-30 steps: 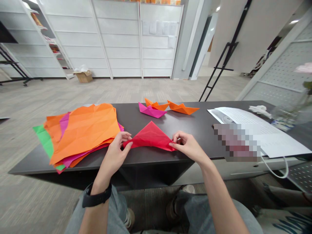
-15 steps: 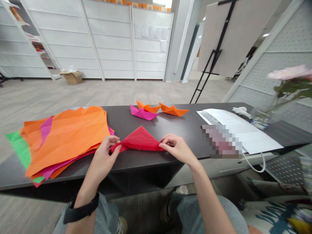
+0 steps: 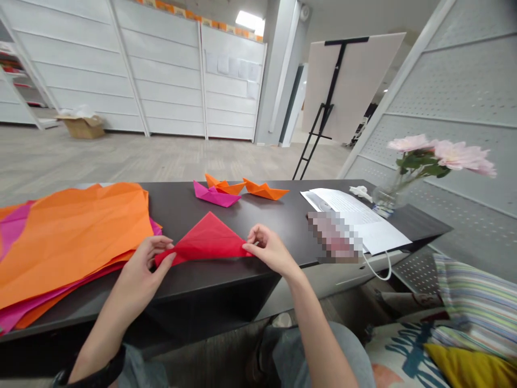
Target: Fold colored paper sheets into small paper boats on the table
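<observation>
A folded sheet of red paper (image 3: 210, 237), peaked like a triangle with a band along its lower edge, lies near the front of the dark table (image 3: 266, 221). My left hand (image 3: 147, 261) pinches its left corner between thumb and fingers. At the right corner, my right hand (image 3: 266, 247) does the same. Beyond the red paper sit a magenta paper boat (image 3: 217, 195) and two orange ones, a left orange paper boat (image 3: 226, 186) behind the magenta one and a right orange paper boat (image 3: 265, 190).
A stack of orange and magenta paper sheets (image 3: 76, 237) covers the table's left side. To the right are printed white sheets (image 3: 363, 226), a blurred-out flat item (image 3: 335, 237), a crumpled tissue (image 3: 361, 192) and a glass vase (image 3: 385, 200) with pink flowers. Striped cushions (image 3: 476, 302) are lower right.
The view has turned to the right, so everything sits further left in the picture. Both hands still grip the red paper's corners, and its shape looks much the same.
</observation>
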